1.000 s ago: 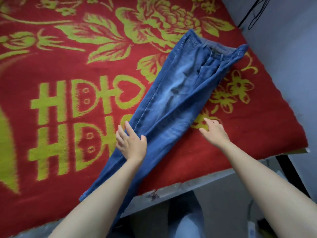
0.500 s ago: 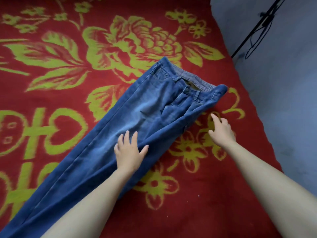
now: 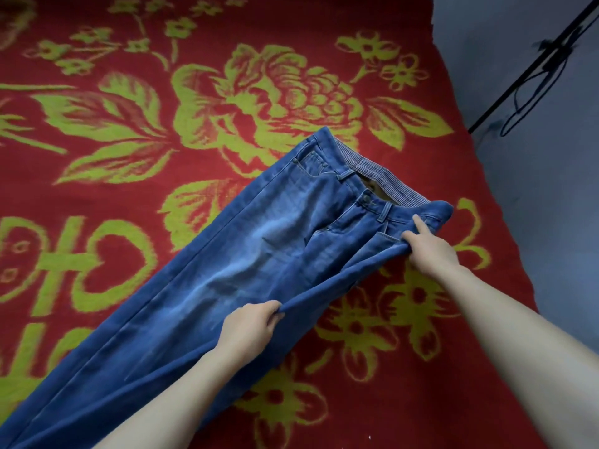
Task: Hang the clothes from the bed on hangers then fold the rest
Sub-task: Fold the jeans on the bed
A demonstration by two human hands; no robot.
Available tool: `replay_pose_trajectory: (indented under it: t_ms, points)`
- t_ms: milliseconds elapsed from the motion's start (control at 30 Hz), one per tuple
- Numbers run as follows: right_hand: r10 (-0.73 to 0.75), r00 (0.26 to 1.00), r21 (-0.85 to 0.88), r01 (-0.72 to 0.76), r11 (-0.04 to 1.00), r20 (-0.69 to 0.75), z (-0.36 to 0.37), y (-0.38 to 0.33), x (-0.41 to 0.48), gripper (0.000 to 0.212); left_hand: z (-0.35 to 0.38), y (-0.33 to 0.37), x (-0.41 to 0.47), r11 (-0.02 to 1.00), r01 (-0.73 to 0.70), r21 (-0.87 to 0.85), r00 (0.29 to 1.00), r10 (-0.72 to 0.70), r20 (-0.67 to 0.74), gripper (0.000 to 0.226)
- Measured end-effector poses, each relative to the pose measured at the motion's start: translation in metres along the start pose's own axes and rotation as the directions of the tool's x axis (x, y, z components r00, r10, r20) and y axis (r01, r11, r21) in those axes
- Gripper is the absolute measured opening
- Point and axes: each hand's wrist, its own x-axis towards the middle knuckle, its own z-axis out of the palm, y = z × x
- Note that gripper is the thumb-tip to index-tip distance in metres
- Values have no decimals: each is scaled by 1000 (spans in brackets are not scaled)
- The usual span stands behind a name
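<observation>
The jeans lie flat and diagonal on the red flowered bed, waistband at the far end. The left hand pinches the near side edge at the thigh. The right hand grips the same edge by the hip, index finger straight. This looks like the folding step. The next move calls for lifting that edge evenly and carrying it across, 1 leg onto the other.

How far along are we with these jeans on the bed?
Done: the jeans lie full length on the red blanket. In hand: the left hand and right hand grip their near edge, at thigh and hip. Left: every cross fold; no hangers or other clothes show.
</observation>
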Motion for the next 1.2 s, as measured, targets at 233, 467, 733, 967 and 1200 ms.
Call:
replay_pose_trajectory:
  t_ms: [233, 467, 733, 967, 1200]
  points:
    - [-70, 974, 100, 94, 991, -218, -27, 30, -2, 33, -14, 12, -19, 988, -120, -95, 992, 116, -50, 28]
    - [-131, 988, -144, 118, 982, -82, -67, 20, -3, 21, -18, -33, -28, 931, 155, -331, 988, -151, 38, 35]
    - [-101, 887, 62, 144, 988, -451, -170, -124, 43, 49, -97, -108, 22, 843, 146, -517, 861, -366, -354, 19]
    - [-299, 923, -102, 283, 954, -242, -67, -210, 10, 65, -75, -172, 45, 669, 399, -627, 875, -481, 43, 66]
    - [-140, 990, -60, 140, 988, -1, 65, -212, -48, 65, -15, -213, -42, 824, 511, -246, 833, -545, -96, 58]
